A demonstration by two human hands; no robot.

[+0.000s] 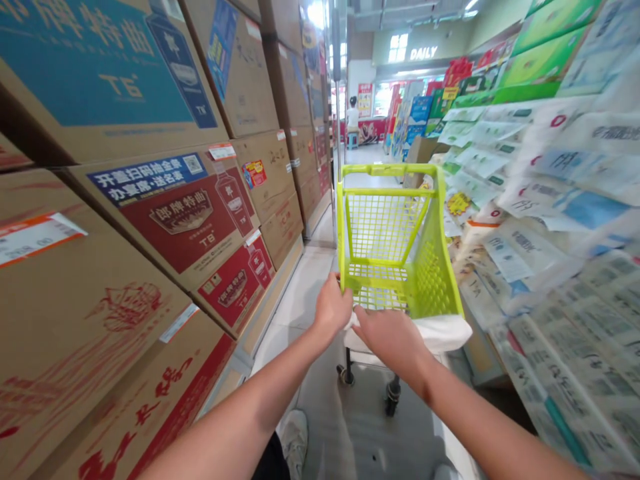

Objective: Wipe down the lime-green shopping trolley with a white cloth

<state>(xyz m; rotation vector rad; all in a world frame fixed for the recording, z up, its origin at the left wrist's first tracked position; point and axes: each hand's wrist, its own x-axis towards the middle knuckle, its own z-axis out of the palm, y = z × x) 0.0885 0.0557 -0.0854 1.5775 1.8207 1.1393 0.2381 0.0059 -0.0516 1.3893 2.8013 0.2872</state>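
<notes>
A lime-green plastic shopping cart (434,280) stands in front of me on black casters, with no goods visible in its lattice basket. My left hand (333,304) is closed around the near left corner of the cart. Close beside it, my right hand (387,333) is curled over the near edge, its fingertips partly hidden. White cloth or a soft bag (443,332) drapes along that edge, under and to the right of my right hand. Whether the right fingers also pinch this cloth cannot be made out.
Stacked cardboard cartons (190,213) line the left side, and wrapped tissue packs (540,200) fill the right shelves. Between them runs a pale tiled aisle (313,287). Farther off, a person (353,113) is near a blue stool (353,140). My shoe (294,437) shows below.
</notes>
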